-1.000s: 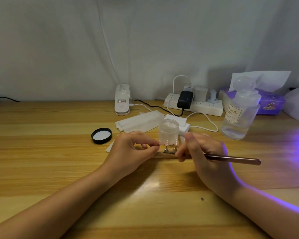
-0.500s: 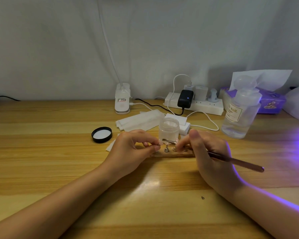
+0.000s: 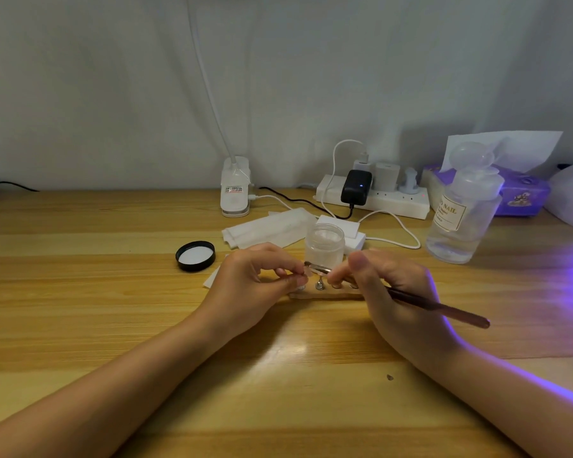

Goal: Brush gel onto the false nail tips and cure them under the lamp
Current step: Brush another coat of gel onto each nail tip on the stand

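left hand [image 3: 255, 285] pinches a nail tip [image 3: 306, 272]. right hand [image 3: 394, 285] grips the gel brush [image 3: 437, 307], its long axis slanting leftward, bristles touching the tip.

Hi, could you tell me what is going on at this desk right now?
A person is brushing gel onto a false nail tip. The left hand pinches the tip, while the right hand holds a brush with its head at the tip. An open gel jar stands just behind, its black lid off to the left.

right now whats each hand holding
Left hand: pinches a nail tip on its stand.
Right hand: grips the brush.
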Demonstrator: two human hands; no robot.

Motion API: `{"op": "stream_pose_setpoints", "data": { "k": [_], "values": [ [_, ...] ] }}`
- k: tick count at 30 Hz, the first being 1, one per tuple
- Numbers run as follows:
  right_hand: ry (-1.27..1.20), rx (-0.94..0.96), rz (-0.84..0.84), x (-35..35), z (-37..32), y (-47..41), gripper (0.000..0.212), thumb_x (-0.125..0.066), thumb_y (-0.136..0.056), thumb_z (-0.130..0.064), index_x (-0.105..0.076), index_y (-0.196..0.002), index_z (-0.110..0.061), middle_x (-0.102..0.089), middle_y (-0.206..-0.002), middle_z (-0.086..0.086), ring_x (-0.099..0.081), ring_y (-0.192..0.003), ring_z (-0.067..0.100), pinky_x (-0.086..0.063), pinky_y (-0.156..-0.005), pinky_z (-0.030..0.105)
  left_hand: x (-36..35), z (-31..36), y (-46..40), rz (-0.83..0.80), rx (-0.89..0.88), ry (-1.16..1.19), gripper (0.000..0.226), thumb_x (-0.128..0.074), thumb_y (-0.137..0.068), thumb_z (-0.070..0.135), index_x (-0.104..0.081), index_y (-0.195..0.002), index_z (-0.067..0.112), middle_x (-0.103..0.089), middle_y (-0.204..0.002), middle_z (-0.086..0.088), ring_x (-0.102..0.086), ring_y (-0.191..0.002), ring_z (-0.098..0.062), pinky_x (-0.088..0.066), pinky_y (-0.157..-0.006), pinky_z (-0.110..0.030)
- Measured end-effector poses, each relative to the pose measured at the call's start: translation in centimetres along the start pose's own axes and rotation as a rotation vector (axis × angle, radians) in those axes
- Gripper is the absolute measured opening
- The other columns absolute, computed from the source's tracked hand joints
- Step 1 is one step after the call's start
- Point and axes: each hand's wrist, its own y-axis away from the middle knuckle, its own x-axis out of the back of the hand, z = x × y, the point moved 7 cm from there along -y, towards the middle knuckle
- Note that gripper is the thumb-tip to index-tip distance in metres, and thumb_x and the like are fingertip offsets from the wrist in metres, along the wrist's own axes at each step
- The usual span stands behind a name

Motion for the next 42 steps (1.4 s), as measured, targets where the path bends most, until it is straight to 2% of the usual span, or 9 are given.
{"op": "stream_pose_setpoints", "data": {
  "k": [5,11,17,20,25,31,34,38,42],
  "values": [
    [-0.13,-0.109,0.04,0.4,0.9,0.4,0.045,-0.037,-0.09,-0.035,-0.065,-0.06,-0.016,-0.063,-0.057,0.003,-0.06,-0.059,0.006,-0.046,-0.062,0.018,0.1,0.0,0.1,0.011,0.011,0.056,0.022,-0.074,-0.071,0.005,-0.072,-0.078,0.026,-0.066,-0.08,0.004,-0.06,-0.079,-0.01,-0.042,-0.06,-0.01],
    [-0.04,0.001,0.003,0.0,-0.2,0.0,0.047,-0.034,-0.092,-0.042,-0.067,-0.074,-0.014,-0.064,-0.072,-0.012,-0.058,-0.071,-0.007,-0.039,-0.068,0.006,0.1,0.1,0.1,0.018,0.006,0.037,0.025,-0.074,-0.071,0.005,-0.071,-0.077,0.03,-0.065,-0.08,0.007,-0.059,-0.079,-0.01,-0.043,-0.062,-0.011],
    [-0.153,-0.14,0.054,0.4,1.1,0.3,0.043,-0.037,-0.089,-0.039,-0.064,-0.06,-0.02,-0.064,-0.06,-0.004,-0.061,-0.061,0.005,-0.045,-0.063,0.013,0.4,0.6,0.2,0.057,-0.036,-0.01,0.017,-0.074,-0.071,0.008,-0.072,-0.078,0.023,-0.065,-0.086,0.008,-0.059,-0.083,-0.001,-0.043,-0.067,-0.01],
    [-0.097,-0.055,0.046,0.5,0.2,0.2,0.043,-0.038,-0.093,-0.035,-0.065,-0.066,-0.017,-0.064,-0.062,-0.008,-0.06,-0.066,0.0,-0.042,-0.065,0.008,0.4,0.5,0.2,0.059,-0.026,-0.031,0.02,-0.074,-0.072,0.011,-0.07,-0.076,0.03,-0.068,-0.088,0.014,-0.06,-0.088,0.002,-0.041,-0.071,-0.009],
    [-0.032,0.054,-0.004,0.0,-0.8,0.0,0.038,-0.038,-0.093,-0.032,-0.066,-0.076,-0.013,-0.06,-0.074,-0.016,-0.057,-0.072,-0.01,-0.038,-0.068,0.004,0.3,0.3,0.4,0.039,-0.029,-0.044,0.022,-0.073,-0.074,0.01,-0.068,-0.079,0.031,-0.069,-0.078,0.015,-0.063,-0.079,0.001,-0.047,-0.076,-0.021],
    [-0.102,-0.152,0.078,0.8,1.2,0.2,0.038,-0.04,-0.091,-0.033,-0.065,-0.066,-0.02,-0.066,-0.063,-0.002,-0.063,-0.066,0.005,-0.047,-0.067,0.016,0.3,0.2,0.1,0.039,-0.039,-0.023,0.01,-0.072,-0.075,0.012,-0.07,-0.082,0.019,-0.067,-0.077,0.008,-0.061,-0.078,-0.003,-0.051,-0.076,-0.03],
    [-0.017,-0.004,0.047,0.5,-0.1,0.0,0.043,-0.037,-0.094,-0.039,-0.066,-0.071,-0.018,-0.065,-0.069,-0.009,-0.061,-0.069,0.0,-0.044,-0.069,0.015,0.3,0.3,0.1,0.045,-0.046,-0.01,0.01,-0.072,-0.075,0.012,-0.07,-0.081,0.019,-0.067,-0.077,0.008,-0.061,-0.077,-0.004,-0.051,-0.075,-0.034],
    [0.038,0.081,-0.002,-0.1,-0.5,0.1,0.046,-0.035,-0.094,-0.041,-0.068,-0.075,-0.016,-0.064,-0.073,-0.011,-0.061,-0.073,0.0,-0.047,-0.069,0.027,0.4,0.4,0.1,0.054,-0.065,-0.001,0.016,-0.072,-0.074,0.008,-0.068,-0.079,0.022,-0.066,-0.076,0.008,-0.061,-0.076,-0.005,-0.052,-0.075,-0.037],
    [-0.033,-0.055,0.069,0.6,0.6,0.1,0.04,-0.039,-0.091,-0.032,-0.066,-0.067,-0.015,-0.067,-0.065,-0.004,-0.062,-0.068,0.001,-0.044,-0.068,0.012,0.3,0.4,0.2,0.046,-0.087,-0.005,0.01,-0.072,-0.074,0.012,-0.07,-0.081,0.018,-0.066,-0.078,0.01,-0.061,-0.077,-0.008,-0.053,-0.074,-0.038]
  ]
}}
